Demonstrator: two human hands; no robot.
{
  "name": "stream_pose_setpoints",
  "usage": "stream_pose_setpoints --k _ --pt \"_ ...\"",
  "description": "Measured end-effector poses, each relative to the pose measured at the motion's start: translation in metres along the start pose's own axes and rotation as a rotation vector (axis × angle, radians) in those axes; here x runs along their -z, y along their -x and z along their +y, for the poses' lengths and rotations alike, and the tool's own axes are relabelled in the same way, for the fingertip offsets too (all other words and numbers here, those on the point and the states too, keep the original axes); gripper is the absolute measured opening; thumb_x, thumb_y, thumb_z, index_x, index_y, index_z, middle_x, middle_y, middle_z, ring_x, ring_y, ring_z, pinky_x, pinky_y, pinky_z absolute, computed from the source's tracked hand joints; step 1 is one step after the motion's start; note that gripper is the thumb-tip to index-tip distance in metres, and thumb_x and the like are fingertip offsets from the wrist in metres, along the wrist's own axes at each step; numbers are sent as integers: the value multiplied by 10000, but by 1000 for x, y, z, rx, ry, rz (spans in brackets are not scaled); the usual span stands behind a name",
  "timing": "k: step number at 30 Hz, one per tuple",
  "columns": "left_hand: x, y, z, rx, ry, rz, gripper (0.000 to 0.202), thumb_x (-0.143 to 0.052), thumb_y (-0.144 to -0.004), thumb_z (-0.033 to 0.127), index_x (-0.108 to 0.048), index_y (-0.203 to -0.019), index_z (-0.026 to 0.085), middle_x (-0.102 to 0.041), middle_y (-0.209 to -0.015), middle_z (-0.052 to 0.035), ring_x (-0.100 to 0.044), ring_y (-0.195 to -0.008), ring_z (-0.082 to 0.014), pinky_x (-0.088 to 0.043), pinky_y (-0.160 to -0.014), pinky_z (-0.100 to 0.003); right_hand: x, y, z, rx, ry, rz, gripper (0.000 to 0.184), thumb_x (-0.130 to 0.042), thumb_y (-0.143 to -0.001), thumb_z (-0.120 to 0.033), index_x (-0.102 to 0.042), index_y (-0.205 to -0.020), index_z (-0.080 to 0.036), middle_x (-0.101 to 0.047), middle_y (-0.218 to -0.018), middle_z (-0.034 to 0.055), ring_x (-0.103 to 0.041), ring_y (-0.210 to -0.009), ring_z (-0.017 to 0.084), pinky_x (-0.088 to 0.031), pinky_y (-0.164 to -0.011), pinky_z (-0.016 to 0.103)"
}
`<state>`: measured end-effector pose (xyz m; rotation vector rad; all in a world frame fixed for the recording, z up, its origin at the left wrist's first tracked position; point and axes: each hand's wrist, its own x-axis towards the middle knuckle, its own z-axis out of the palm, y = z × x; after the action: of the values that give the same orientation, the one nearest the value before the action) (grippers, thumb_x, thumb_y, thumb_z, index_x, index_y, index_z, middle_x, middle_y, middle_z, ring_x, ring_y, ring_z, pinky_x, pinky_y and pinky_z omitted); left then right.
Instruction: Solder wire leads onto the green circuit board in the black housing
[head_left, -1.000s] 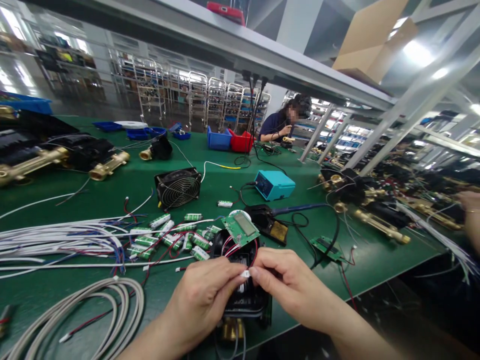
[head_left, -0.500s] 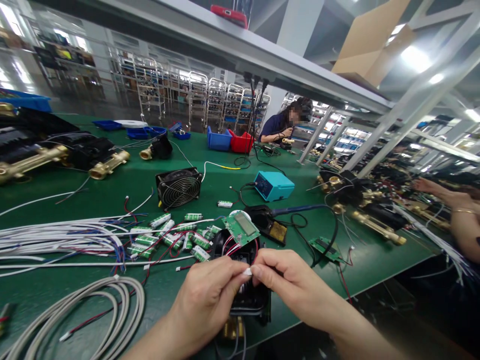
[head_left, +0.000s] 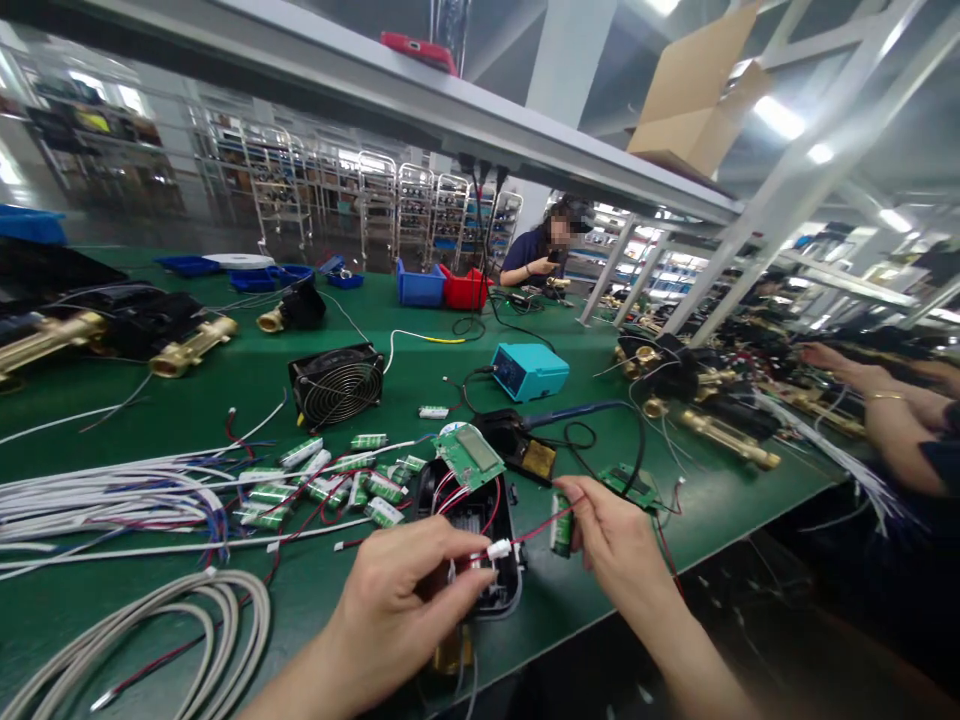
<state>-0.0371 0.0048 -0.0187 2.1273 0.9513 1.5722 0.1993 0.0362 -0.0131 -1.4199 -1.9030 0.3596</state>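
Observation:
My left hand (head_left: 405,600) pinches a small white connector (head_left: 498,549) over an open black meter housing (head_left: 480,545). A thin red wire (head_left: 536,528) runs from the connector to a green battery cell (head_left: 561,524), which my right hand (head_left: 619,545) holds upright with closed fingers. A green circuit board with a display (head_left: 469,455) leans tilted at the housing's far edge, joined to it by red and white wires. A brass fitting (head_left: 450,655) shows under the housing near the table's front edge.
Several green battery cells (head_left: 330,485) lie left of the housing beside white cable bundles (head_left: 112,490). A black fan (head_left: 337,385), a teal soldering station (head_left: 529,370) and a soldering iron stand (head_left: 525,455) sit behind. Brass meters (head_left: 720,435) lie right. Another person's arm (head_left: 885,420) reaches in at the right.
My hands were pinched together on the connector; now my right hand has drawn away to the right holding the battery cell, stretching the red wire. The view shifted slightly.

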Motion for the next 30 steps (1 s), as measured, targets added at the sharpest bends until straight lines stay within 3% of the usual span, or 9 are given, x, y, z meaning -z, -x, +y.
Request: stream_pose_setpoints --k 3,5,8,13,20,25,30 --pt "5 -6 5 22 -14 24 148 -638 -882 184 -691 -1014 225 -745 -807 18 -678 -628 -86 -517 -594 -136 2 7 -8 -100 -357 -52 340 -468 -977 -425 -679 -1047 -169 -604 -609 -11 -567 -414 112 -474 -432 230" --pt "5 -12 9 43 -29 48 161 -619 -883 154 -696 -989 246 -754 -860 22 -705 -725 -94 -530 -645 -128 3 10 -17 -72 -511 -46 277 -541 -951 -392 -694 -1049 -183 -621 -649 -10 -608 -461 108 -508 -474 221" --pt "-2 -21 16 62 -41 -4 150 -660 -850 153 -705 -952 254 -737 -794 37 -689 -681 -97 -523 -602 -127 4 15 -27 -24 -617 -2 186 -590 -934 -320 -707 -1039 -220 -635 -697 -13 -627 -510 89 -522 -518 196" --pt "-22 -27 24 81 -67 -92 273 -702 -807 191 -693 -1080 203 -739 -884 -25 -669 -712 -147 -570 -714 -237 5 23 -38 -23 -757 3 179 -619 -921 -288 -671 -1084 -237 -683 -833 15 -647 -605 98 -554 -551 191" --pt "-27 -27 30 71 62 -122 307 -653 -827 166 -708 -1122 234 -677 -831 -27 -611 -656 -124 -500 -556 -187 8 28 -43 -113 -1037 -134 299 -730 -836 -311 -621 -1105 -236 -690 -967 45 -644 -677 102 -566 -582 200" --pt "-24 -30 36 189 212 -151 189 -680 -823 190 -770 -972 264 -677 -751 -19 -623 -642 -128 -476 -517 -175 3 28 -32 -151 -1166 -164 337 -782 -783 -331 -597 -1047 -232 -677 -876 15 -639 -626 107 -548 -528 196" --pt "-25 -32 38 172 237 -53 122 -677 -828 143 -747 -770 224 -672 -677 11 -628 -619 -104 -472 -542 -156 5 28 -36 -167 -1270 -221 299 -794 -774 -294 -620 -1001 -207 -683 -855 12 -643 -598 92 -549 -517 180"
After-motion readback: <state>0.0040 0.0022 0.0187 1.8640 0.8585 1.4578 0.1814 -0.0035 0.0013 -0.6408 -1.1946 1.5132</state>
